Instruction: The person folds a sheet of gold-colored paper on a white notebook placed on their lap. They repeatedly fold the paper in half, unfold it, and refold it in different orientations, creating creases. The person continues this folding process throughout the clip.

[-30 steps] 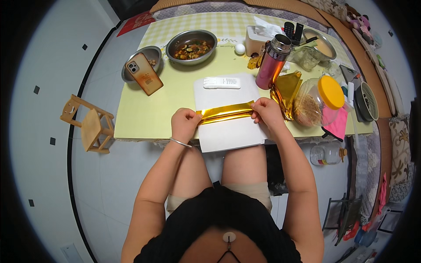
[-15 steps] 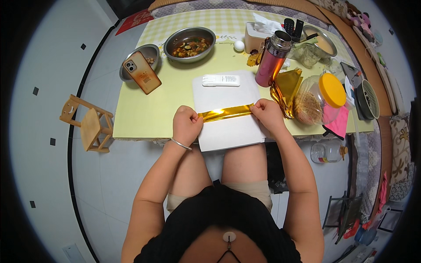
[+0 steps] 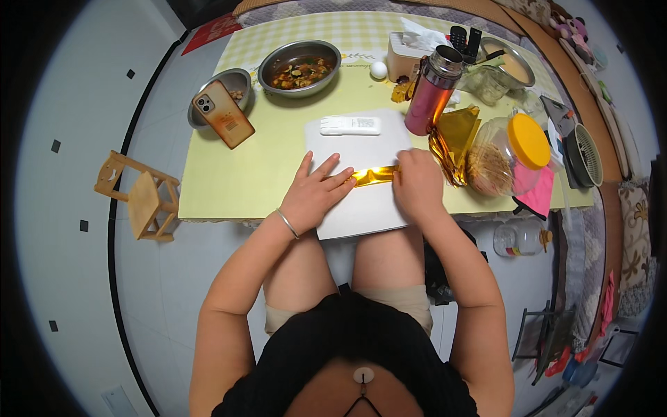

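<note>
A shiny gold foil strip lies across a white sheet at the table's near edge. My left hand rests flat on the strip's left end, fingers spread, hiding that end. At the other end, my right hand has its fingers bent together around the strip, thumb against it. Farther up the sheet is a flat white oblong object with a ridged left end; I cannot tell its kind. Folded gold foil sits to the right of my right hand.
A pink-orange thermos and a clear jar with a yellow lid stand at the right. A phone leans on a metal bowl at the left. A bowl of food in liquid and a white ball-shaped thing are farther back.
My left hand has gone from pinching the strip's left end to lying flat and spread over it. My right hand has turned knuckles-up at the right end.
</note>
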Action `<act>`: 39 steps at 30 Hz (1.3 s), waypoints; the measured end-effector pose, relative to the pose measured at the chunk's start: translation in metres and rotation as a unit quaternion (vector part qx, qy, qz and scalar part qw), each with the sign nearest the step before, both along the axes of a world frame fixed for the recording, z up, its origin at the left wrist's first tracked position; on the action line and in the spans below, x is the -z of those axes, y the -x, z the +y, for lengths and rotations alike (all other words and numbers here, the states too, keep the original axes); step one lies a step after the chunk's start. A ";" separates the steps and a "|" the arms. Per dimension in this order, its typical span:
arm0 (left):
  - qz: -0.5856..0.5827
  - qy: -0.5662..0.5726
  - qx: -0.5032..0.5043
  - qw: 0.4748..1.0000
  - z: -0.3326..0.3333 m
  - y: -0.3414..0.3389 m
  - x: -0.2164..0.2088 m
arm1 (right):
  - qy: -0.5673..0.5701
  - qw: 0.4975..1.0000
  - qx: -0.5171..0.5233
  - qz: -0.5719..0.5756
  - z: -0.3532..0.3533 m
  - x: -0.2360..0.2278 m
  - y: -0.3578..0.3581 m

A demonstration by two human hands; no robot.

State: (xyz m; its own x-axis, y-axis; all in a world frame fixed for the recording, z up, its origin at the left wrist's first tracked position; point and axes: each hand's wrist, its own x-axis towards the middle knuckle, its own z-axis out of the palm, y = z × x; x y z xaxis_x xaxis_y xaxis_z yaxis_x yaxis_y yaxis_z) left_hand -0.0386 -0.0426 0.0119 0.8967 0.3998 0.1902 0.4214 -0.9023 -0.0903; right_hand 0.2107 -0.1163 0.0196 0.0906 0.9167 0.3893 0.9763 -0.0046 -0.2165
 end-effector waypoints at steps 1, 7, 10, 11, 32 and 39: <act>0.003 0.003 0.003 1.000 0.000 -0.001 0.000 | -0.077 0.994 -0.066 -0.040 0.000 0.009 0.002; 0.047 0.074 -0.023 0.996 -0.003 0.003 -0.003 | 0.109 0.966 -0.232 -0.012 -0.026 0.027 0.032; 0.037 0.130 -0.058 0.989 -0.012 0.032 0.006 | 0.137 0.976 -0.171 -0.002 -0.027 0.025 0.000; 0.034 0.137 -0.069 0.988 -0.015 0.042 0.008 | 0.129 0.978 -0.165 0.015 -0.031 0.024 -0.012; -0.027 0.009 -0.069 0.997 -0.006 -0.053 -0.004 | 0.075 0.958 -0.219 -0.170 0.006 -0.005 -0.004; -0.075 0.040 -0.068 0.994 -0.009 -0.051 -0.012 | 0.152 0.952 -0.216 -0.156 0.016 -0.020 -0.005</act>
